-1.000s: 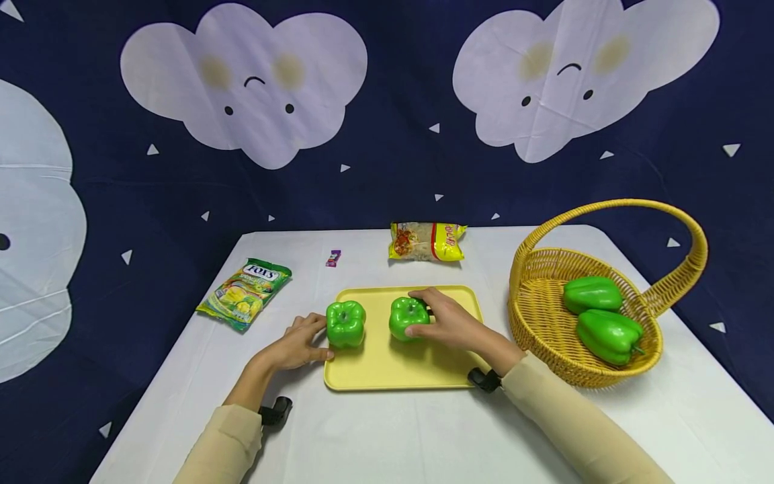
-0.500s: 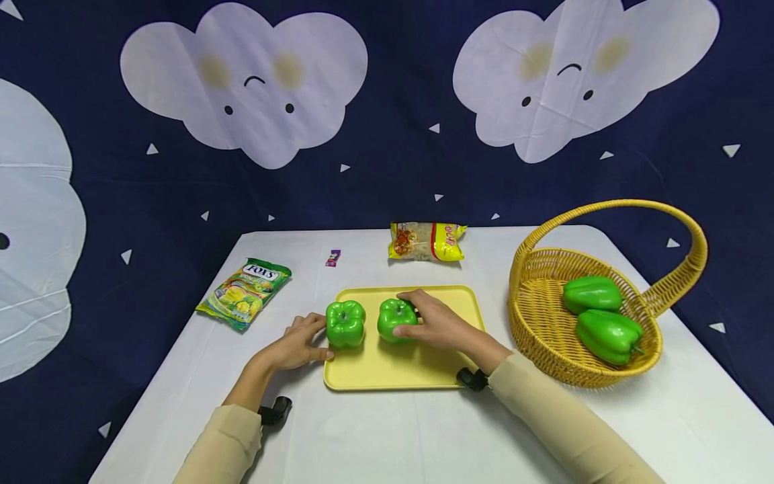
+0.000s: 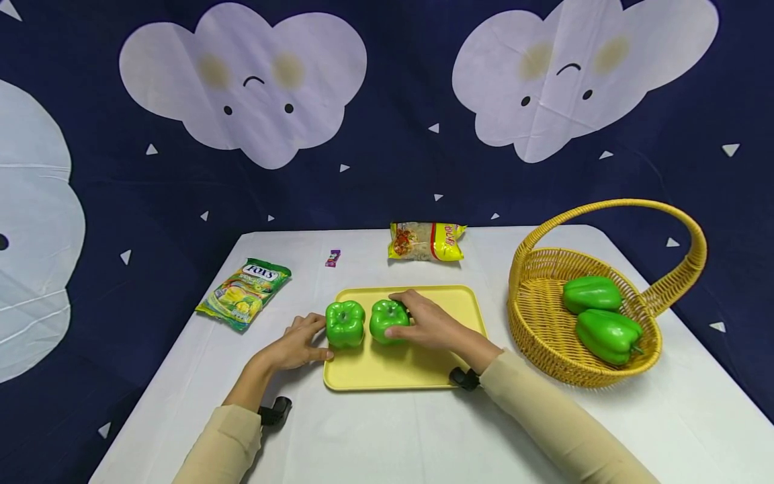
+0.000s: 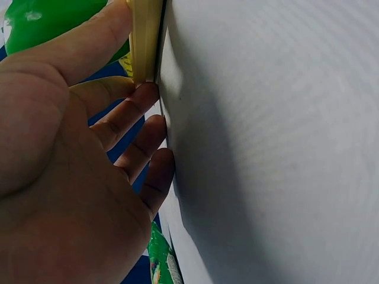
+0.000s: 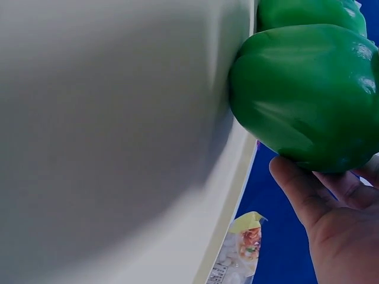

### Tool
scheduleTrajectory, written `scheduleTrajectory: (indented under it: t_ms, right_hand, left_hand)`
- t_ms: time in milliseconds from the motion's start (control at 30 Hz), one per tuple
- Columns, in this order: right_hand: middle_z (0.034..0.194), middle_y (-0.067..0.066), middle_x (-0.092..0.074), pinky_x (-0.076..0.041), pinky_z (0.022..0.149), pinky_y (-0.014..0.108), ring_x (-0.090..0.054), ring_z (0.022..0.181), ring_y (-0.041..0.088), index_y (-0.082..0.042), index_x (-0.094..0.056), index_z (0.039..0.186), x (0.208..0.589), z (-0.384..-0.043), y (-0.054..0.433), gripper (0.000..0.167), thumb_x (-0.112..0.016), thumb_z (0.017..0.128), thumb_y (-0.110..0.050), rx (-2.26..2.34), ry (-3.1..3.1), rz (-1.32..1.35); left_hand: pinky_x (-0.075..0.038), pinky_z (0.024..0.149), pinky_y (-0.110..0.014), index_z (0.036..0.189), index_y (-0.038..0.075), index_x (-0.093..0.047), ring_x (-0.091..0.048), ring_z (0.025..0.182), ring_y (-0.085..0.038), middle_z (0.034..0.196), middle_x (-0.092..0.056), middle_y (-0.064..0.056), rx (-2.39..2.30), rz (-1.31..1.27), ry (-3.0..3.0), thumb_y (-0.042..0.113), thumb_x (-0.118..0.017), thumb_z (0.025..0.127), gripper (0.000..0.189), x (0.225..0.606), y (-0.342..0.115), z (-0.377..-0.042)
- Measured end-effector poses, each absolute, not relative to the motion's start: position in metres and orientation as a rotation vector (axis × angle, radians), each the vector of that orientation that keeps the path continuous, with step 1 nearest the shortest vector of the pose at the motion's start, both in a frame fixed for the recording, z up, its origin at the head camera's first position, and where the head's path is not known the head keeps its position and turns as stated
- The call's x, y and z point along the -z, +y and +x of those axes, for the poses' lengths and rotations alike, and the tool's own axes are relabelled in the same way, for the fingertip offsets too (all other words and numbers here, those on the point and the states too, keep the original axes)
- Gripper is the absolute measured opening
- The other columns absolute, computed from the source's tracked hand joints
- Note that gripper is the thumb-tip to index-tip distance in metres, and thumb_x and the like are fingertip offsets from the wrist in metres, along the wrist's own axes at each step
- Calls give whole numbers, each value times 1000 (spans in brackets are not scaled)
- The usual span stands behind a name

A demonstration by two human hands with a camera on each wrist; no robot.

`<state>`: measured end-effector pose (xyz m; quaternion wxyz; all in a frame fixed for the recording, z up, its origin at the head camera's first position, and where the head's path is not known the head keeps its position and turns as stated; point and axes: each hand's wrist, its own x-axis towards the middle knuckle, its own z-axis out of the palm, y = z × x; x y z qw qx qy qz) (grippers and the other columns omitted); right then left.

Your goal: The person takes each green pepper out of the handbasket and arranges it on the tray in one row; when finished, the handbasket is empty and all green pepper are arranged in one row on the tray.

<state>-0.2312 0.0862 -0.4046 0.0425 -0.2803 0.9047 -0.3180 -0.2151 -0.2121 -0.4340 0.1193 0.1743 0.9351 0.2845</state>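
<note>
In the head view two green bell peppers stand upright on a yellow tray (image 3: 399,373). My right hand (image 3: 431,324) holds the right-hand bell pepper (image 3: 387,321), thumb at its near side and fingers at its far side. The right wrist view shows that bell pepper (image 5: 308,94) large, with fingertips (image 5: 290,174) against it. Close to its left is the other bell pepper (image 3: 345,324), a narrow gap between them. My left hand (image 3: 296,344) rests at the tray's left edge. The left wrist view has its thumb and fingertips (image 4: 147,94) touching the outside of the tray rim (image 4: 145,41).
A wicker basket (image 3: 538,349) with a tall handle stands right of the tray, two green bell peppers (image 3: 607,336) lying in it. Behind the tray are a yellow food packet (image 3: 426,242) and a small purple sweet (image 3: 333,258). A green FOX'S bag (image 3: 244,292) lies at the left.
The right hand has slid its bell pepper leftward across the tray, closer to the other bell pepper. My left hand and the tray have stayed in place.
</note>
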Motion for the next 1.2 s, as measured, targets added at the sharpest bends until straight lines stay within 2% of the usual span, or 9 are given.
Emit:
scheduleTrajectory:
  t_ms: [767, 967, 1200]
  right_hand:
    - [134, 9, -51, -41, 103, 45, -51, 124, 27, -10, -42, 140, 396, -229, 96, 76, -70, 80, -47, 988, 2761, -873]
    - [129, 11, -54, -46, 95, 44, -55, 115, 31, -10, -46, 137, 388, -223, 110, 70, -72, 80, -41, 1007, 2796, -951]
    - [130, 6, -54, -46, 93, 42, -55, 111, 26, -11, -49, 135, 372, -214, 129, 64, -71, 82, -38, 1002, 2884, -1007]
  left_hand:
    - [-28, 104, -60, 142, 12, -43, -36, 123, -31, 136, -46, -11, -842, 519, 2728, 31, -74, 79, 72, 435, -213, -215]
    - [-28, 105, -60, 142, 12, -43, -36, 124, -31, 137, -46, -11, -838, 501, 2731, 32, -74, 79, 72, 435, -213, -216]
    - [-28, 105, -60, 142, 12, -43, -36, 124, -31, 137, -46, -11, -838, 503, 2730, 31, -74, 79, 73, 436, -213, -216]
